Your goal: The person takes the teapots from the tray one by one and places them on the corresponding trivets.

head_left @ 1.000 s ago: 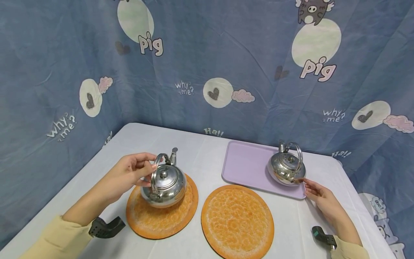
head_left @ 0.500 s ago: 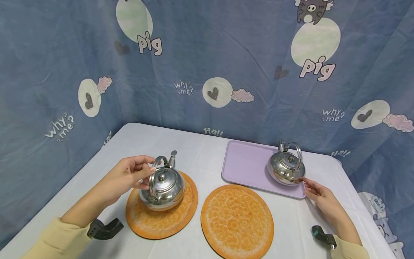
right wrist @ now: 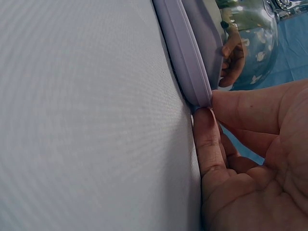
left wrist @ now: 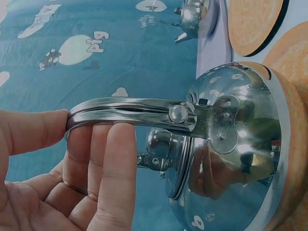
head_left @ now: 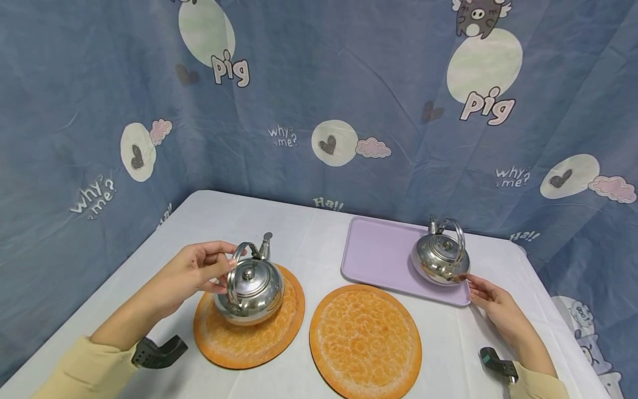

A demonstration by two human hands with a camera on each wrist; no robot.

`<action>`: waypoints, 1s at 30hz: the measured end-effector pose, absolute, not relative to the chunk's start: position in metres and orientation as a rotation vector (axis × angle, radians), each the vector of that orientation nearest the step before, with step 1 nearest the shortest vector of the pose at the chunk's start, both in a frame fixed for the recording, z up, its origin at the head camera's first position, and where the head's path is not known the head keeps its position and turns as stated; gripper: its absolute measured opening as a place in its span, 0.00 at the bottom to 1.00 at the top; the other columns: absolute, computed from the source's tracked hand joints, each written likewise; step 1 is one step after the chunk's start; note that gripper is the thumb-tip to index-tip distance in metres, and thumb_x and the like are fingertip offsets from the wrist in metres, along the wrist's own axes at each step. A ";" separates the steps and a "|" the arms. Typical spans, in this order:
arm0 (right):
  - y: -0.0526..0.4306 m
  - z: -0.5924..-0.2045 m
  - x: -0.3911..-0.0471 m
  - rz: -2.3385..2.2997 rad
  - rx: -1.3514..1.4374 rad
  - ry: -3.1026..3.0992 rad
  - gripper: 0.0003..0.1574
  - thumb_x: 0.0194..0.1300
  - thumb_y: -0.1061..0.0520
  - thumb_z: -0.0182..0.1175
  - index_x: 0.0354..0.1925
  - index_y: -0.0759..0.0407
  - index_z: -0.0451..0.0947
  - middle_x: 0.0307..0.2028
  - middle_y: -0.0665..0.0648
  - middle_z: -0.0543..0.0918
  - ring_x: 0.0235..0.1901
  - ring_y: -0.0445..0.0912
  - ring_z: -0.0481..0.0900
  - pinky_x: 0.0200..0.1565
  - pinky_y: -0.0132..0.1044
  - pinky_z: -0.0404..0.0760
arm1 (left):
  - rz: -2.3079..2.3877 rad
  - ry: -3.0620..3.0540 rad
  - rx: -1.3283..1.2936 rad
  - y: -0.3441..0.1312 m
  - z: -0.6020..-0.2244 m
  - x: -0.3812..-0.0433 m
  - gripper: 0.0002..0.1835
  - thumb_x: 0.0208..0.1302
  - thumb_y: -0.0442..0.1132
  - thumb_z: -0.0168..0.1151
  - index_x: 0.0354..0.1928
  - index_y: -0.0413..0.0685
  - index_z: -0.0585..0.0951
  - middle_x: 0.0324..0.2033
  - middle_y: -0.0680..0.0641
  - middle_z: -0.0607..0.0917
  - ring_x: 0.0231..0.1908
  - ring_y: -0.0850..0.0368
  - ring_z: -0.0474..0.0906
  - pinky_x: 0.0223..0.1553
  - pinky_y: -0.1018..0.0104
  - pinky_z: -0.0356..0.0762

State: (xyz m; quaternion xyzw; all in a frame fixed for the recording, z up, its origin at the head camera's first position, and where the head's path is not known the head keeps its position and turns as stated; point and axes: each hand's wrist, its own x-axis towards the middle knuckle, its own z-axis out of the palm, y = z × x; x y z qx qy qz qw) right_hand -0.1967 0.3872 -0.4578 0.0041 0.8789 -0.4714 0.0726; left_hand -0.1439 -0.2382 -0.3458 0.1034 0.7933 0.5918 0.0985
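My left hand holds the arched handle of a shiny steel kettle, thumb and fingers on either side of the metal in the left wrist view. The kettle is upright over the left round orange mat, its spout pointing to the back. Over on the right, my right hand pinches the near right corner of a lilac tray; thumb and a fingertip meet at its rim in the right wrist view. A second steel kettle stands on the tray's right half, close to that hand.
Another round orange mat lies on the white tablecloth, right of the first and in front of the tray. A blue printed curtain hangs behind and to the sides of the table.
The left hand and its kettle have moved slightly down and to the left over the mat, with hardly any motion in the last half second. The right hand and tray stay put.
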 end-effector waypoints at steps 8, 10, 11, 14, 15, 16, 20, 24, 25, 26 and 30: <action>0.386 -0.457 -0.195 -1.427 0.028 2.625 0.39 0.83 0.62 0.53 0.81 0.77 0.51 0.74 0.79 0.65 0.47 0.17 0.69 0.49 0.12 0.74 | 1.750 2.351 0.324 -0.240 -0.348 -0.144 0.24 0.81 0.38 0.60 0.69 0.26 0.72 0.33 0.52 0.81 0.34 0.59 0.84 0.39 0.61 0.92; 0.386 -0.456 -0.195 -1.428 0.034 2.621 0.39 0.83 0.62 0.53 0.81 0.76 0.51 0.74 0.79 0.65 0.47 0.17 0.69 0.49 0.12 0.74 | 1.753 2.352 0.325 -0.240 -0.348 -0.144 0.24 0.81 0.38 0.60 0.68 0.26 0.72 0.33 0.53 0.81 0.35 0.59 0.84 0.39 0.61 0.92; 0.386 -0.457 -0.195 -1.429 0.034 2.620 0.39 0.83 0.62 0.53 0.81 0.76 0.51 0.74 0.79 0.65 0.47 0.17 0.69 0.49 0.12 0.74 | 1.755 2.351 0.324 -0.240 -0.348 -0.144 0.24 0.81 0.38 0.60 0.68 0.26 0.72 0.33 0.53 0.81 0.35 0.59 0.83 0.39 0.60 0.92; 0.386 -0.457 -0.195 -1.429 0.033 2.622 0.39 0.83 0.63 0.53 0.81 0.77 0.51 0.73 0.79 0.65 0.47 0.17 0.69 0.49 0.13 0.74 | 1.759 2.349 0.323 -0.240 -0.348 -0.145 0.23 0.81 0.37 0.60 0.68 0.26 0.72 0.33 0.53 0.82 0.35 0.59 0.84 0.39 0.60 0.92; 0.386 -0.457 -0.195 -1.429 0.033 2.622 0.39 0.83 0.63 0.53 0.81 0.77 0.51 0.73 0.79 0.65 0.47 0.17 0.69 0.49 0.13 0.74 | 1.759 2.349 0.323 -0.240 -0.348 -0.145 0.23 0.81 0.38 0.60 0.68 0.26 0.72 0.33 0.53 0.82 0.35 0.59 0.84 0.39 0.59 0.92; 0.386 -0.457 -0.195 -1.430 0.032 2.622 0.39 0.83 0.63 0.53 0.81 0.77 0.51 0.73 0.79 0.65 0.47 0.17 0.69 0.49 0.12 0.74 | 1.759 2.349 0.323 -0.240 -0.348 -0.145 0.23 0.81 0.38 0.60 0.68 0.26 0.73 0.32 0.53 0.82 0.35 0.59 0.84 0.39 0.59 0.92; 0.386 -0.457 -0.195 -1.434 0.037 2.622 0.39 0.83 0.64 0.53 0.81 0.77 0.51 0.73 0.79 0.66 0.47 0.16 0.69 0.49 0.12 0.74 | 1.760 2.349 0.322 -0.239 -0.349 -0.146 0.23 0.81 0.37 0.61 0.67 0.26 0.73 0.32 0.53 0.82 0.34 0.59 0.84 0.38 0.59 0.92; 0.387 -0.457 -0.195 -1.436 0.030 2.625 0.39 0.83 0.64 0.53 0.81 0.77 0.52 0.73 0.80 0.66 0.47 0.17 0.69 0.49 0.12 0.75 | 1.764 2.350 0.313 -0.238 -0.348 -0.146 0.23 0.80 0.37 0.61 0.67 0.26 0.73 0.31 0.54 0.82 0.33 0.59 0.84 0.37 0.60 0.92; 0.387 -0.457 -0.195 -1.435 0.028 2.625 0.39 0.83 0.64 0.53 0.81 0.77 0.52 0.73 0.80 0.66 0.47 0.17 0.69 0.49 0.12 0.75 | 1.764 2.353 0.315 -0.238 -0.348 -0.147 0.24 0.80 0.36 0.61 0.68 0.25 0.73 0.31 0.53 0.81 0.33 0.59 0.84 0.37 0.61 0.92; 0.387 -0.457 -0.195 -1.434 0.025 2.626 0.39 0.83 0.64 0.53 0.81 0.77 0.51 0.73 0.79 0.66 0.47 0.17 0.69 0.49 0.12 0.75 | 1.761 2.357 0.310 -0.237 -0.348 -0.147 0.24 0.80 0.36 0.61 0.68 0.25 0.73 0.31 0.53 0.81 0.32 0.59 0.84 0.37 0.61 0.92; 0.387 -0.457 -0.195 -1.431 0.015 2.628 0.39 0.83 0.63 0.53 0.81 0.77 0.51 0.73 0.79 0.66 0.47 0.17 0.69 0.49 0.13 0.75 | 1.737 2.382 0.308 -0.234 -0.347 -0.147 0.24 0.80 0.36 0.61 0.68 0.25 0.73 0.31 0.52 0.80 0.31 0.58 0.85 0.37 0.62 0.92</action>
